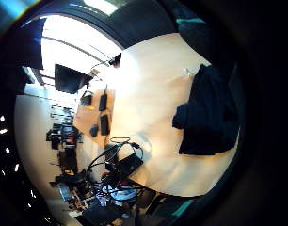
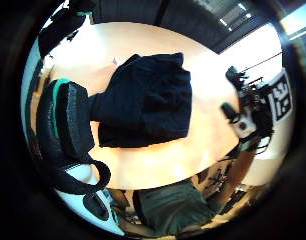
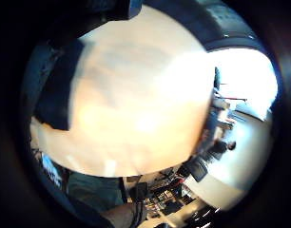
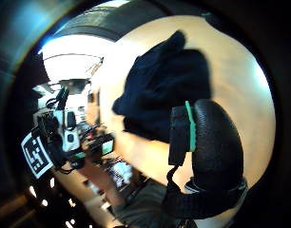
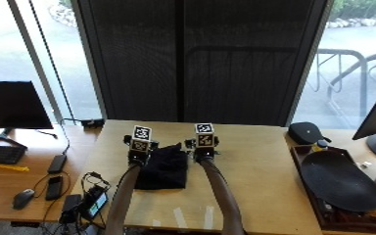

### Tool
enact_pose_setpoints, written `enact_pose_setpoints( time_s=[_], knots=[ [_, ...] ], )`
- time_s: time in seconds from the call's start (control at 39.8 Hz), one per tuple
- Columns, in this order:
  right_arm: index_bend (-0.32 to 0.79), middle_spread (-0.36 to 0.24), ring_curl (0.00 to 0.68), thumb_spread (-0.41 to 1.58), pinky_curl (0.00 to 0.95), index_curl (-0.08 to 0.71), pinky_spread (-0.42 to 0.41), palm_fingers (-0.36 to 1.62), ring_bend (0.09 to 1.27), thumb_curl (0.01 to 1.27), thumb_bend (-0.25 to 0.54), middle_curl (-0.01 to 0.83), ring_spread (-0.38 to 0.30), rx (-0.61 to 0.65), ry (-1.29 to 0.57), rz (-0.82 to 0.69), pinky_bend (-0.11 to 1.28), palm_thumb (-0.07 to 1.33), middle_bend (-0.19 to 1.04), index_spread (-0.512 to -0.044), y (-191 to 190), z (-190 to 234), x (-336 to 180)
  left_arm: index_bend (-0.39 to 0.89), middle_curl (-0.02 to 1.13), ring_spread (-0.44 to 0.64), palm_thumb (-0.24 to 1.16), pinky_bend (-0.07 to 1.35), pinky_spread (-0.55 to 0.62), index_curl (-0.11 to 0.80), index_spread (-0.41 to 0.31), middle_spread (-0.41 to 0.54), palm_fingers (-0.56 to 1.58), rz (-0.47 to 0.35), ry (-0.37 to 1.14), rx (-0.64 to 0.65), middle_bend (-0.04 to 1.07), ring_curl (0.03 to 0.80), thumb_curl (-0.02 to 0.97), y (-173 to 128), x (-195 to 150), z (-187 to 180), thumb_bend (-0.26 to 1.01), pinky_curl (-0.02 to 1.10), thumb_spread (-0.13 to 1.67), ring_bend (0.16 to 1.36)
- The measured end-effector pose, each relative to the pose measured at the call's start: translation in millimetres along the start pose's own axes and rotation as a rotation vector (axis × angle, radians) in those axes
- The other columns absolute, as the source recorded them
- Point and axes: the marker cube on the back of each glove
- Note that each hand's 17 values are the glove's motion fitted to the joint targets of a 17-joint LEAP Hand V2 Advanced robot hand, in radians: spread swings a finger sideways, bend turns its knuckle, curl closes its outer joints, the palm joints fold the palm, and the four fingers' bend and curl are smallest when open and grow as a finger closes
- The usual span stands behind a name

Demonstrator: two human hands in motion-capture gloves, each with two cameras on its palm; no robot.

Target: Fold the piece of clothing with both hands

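The dark navy piece of clothing (image 5: pixel 164 168), a soft fabric bundle already folded into a rough rectangle, lay on the pale wooden surface (image 5: pixel 260 181) toward its left half, long axis running away from the person. The left hand (image 5: pixel 138 149) and right hand (image 5: pixel 203 147) hovered at its far corners, one on each side, about equally near. Whether either hand's fingers were released or pinching cloth could not be told. Bare surface stretched wide to the right and nearer the person, and the left edge lay closer, so any further fold probably had room.
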Motion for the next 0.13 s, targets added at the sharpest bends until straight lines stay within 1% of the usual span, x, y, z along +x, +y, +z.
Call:
enact_pose_setpoints(
  time_s=[0.03,0.08,0.13],
  knots=[
    [0.18,-0.020,0.325,1.35,0.347,0.283,0.207,0.24,0.18,0.45,-0.034,0.364,0.068,0.041,0.045,0.029,0.61,0.59,0.13,-0.321,2.5,-8.0,6.0,0.14,0.43,0.06,0.36,0.24,0.28,0.343,-0.143,-0.074,0.53,0.004,-0.019,-0.003,0.20,0.345,0.260,1.3,3.7,-1.1,0.19,0.38,1.56,0.49],
    [0.18,-0.019,0.316,1.36,0.344,0.290,0.226,0.22,0.18,0.44,-0.027,0.354,0.084,0.103,0.078,0.034,0.62,0.57,0.13,-0.333,9.0,-22.0,11.5,0.15,0.43,0.07,0.35,0.23,0.29,0.345,-0.144,-0.074,0.52,0.015,-0.041,-0.004,0.20,0.344,0.259,7.9,11.4,-8.1,0.18,0.38,1.56,0.48],
    [0.19,-0.016,0.308,1.37,0.341,0.298,0.246,0.19,0.18,0.43,-0.022,0.339,0.099,0.135,0.103,0.053,0.62,0.55,0.12,-0.339,14.1,-30.3,15.0,0.15,0.43,0.07,0.34,0.23,0.29,0.345,-0.145,-0.074,0.52,0.021,-0.053,-0.001,0.19,0.342,0.259,14.5,15.4,-16.0,0.18,0.38,1.55,0.48]
  ],
)
